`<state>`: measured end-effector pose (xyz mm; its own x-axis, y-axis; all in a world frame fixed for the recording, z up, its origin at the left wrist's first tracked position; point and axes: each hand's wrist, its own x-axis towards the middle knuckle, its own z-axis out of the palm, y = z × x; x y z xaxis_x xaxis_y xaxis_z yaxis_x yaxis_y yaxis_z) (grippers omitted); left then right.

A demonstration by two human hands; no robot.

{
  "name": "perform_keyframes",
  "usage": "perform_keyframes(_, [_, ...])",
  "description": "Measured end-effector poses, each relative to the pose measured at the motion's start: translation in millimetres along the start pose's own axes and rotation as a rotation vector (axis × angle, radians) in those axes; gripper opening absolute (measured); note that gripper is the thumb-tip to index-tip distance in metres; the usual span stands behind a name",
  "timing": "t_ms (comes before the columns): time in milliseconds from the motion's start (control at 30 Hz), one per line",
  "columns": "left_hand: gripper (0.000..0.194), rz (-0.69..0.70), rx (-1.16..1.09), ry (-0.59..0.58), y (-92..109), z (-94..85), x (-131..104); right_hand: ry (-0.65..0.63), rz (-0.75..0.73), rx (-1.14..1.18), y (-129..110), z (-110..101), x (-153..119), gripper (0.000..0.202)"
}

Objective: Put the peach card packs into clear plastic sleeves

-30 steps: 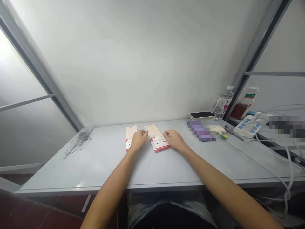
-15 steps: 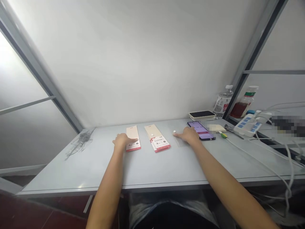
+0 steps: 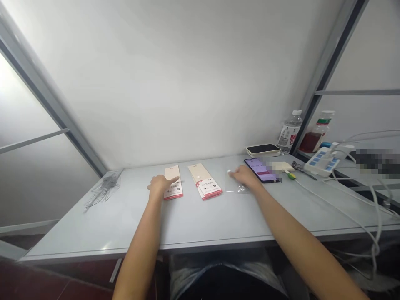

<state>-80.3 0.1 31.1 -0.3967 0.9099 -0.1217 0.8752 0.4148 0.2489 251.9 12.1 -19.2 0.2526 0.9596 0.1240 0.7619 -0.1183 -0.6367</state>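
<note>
My left hand (image 3: 160,184) rests with fingers apart on the left edge of a cream, white and red packet (image 3: 173,192), its thumb lying across the front. Beside it lies a similar packet stack (image 3: 210,188), fanned slightly, with a white button on its cream part; neither hand touches it. At the right, my right hand (image 3: 246,176) pinches a clear plastic pouch (image 3: 236,189) with a small white button by the thumb. The hand covers much of the pouch, whose near edge shows shiny creases.
A lit phone (image 3: 261,170) lies just right of my right hand. Behind are a white-cased device (image 3: 263,150) and a water bottle (image 3: 290,132). A power strip (image 3: 326,160) and white cables (image 3: 337,216) occupy the right. Dark, thin tangled material (image 3: 104,189) lies at left.
My right hand has shifted slightly left and closed on the clear pouch, whose near edge is now wrinkled. My left hand stays on its packet. The view has shifted slightly.
</note>
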Motion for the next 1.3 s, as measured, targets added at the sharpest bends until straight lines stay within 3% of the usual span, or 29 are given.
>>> perform_keyframes(233, [0.077, -0.005, 0.102, -0.058, 11, 6.6, -3, 0.075, -0.152, 0.317, -24, -2, -14, 0.028])
perform_keyframes(400, [0.092, -0.007, -0.149, -0.051, 5, 4.4, -2, 0.078, -0.221, 0.390, -37, 4, -23, 0.029])
perform_keyframes(500, [0.076, 0.070, -0.409, -0.075, 4, 2.9, 0, 0.075, -0.239, 0.453, -41, 4, -27, 0.038])
perform_keyframes(633, [0.045, 0.199, -0.704, 0.017, 8, 0.3, -2, 0.122, -0.210, 0.513, -44, -1, -29, 0.050])
perform_keyframes(767, [0.051, 0.504, -0.931, 0.011, 20, 1.5, -17, 0.202, -0.254, 0.490, -45, -2, -31, 0.053])
perform_keyframes(967, [0.055, 0.789, -0.905, -0.226, 43, 20.1, -50, 0.275, -0.346, 0.435, -50, 4, -35, 0.052])
perform_keyframes(1100, [0.048, 0.882, -0.808, -0.166, 52, 29.3, -61, 0.311, -0.381, 0.434, -52, 6, -36, 0.053])
perform_keyframes(1300, [0.055, 0.819, -0.764, -0.022, 52, 31.6, -58, 0.270, -0.460, 0.434, -55, 4, -40, 0.050])
